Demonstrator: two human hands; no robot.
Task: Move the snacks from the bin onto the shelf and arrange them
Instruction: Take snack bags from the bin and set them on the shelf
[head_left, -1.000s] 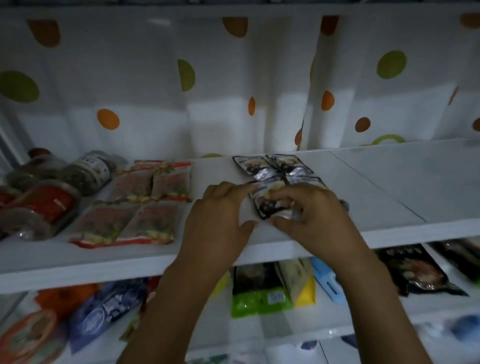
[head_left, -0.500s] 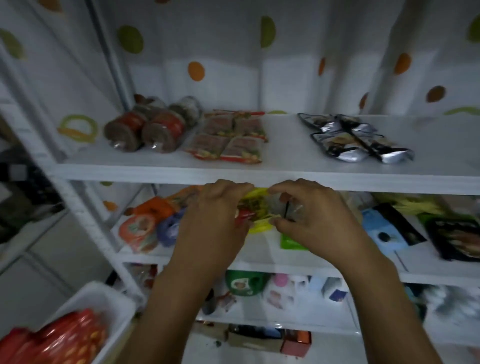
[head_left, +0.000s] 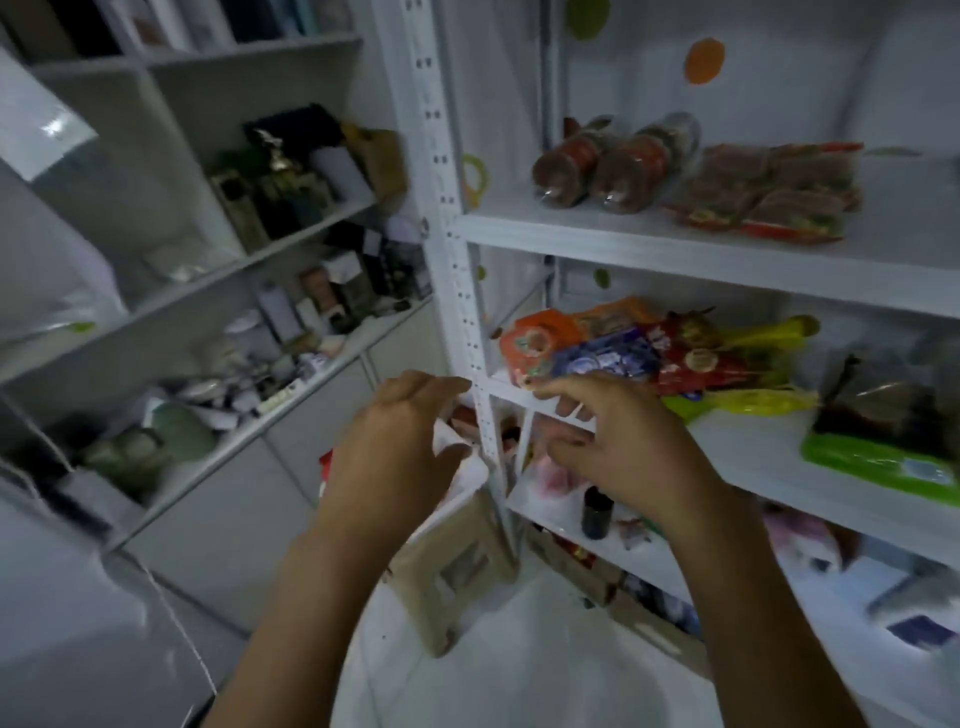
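Your left hand (head_left: 400, 441) and right hand (head_left: 618, 441) hang apart, fingers loosely curled, holding nothing. The snack packets (head_left: 608, 358) lie on the middle shelf (head_left: 753, 449), just above your right hand. The white bin (head_left: 465, 470) shows partly behind your left hand.

White metal shelf (head_left: 675, 249), jars (head_left: 602, 166) and red packets (head_left: 769, 197) on top board, snack bags (head_left: 649, 353) below

cluttered side cabinet (head_left: 291, 235) at left — tan box (head_left: 457, 566) on floor
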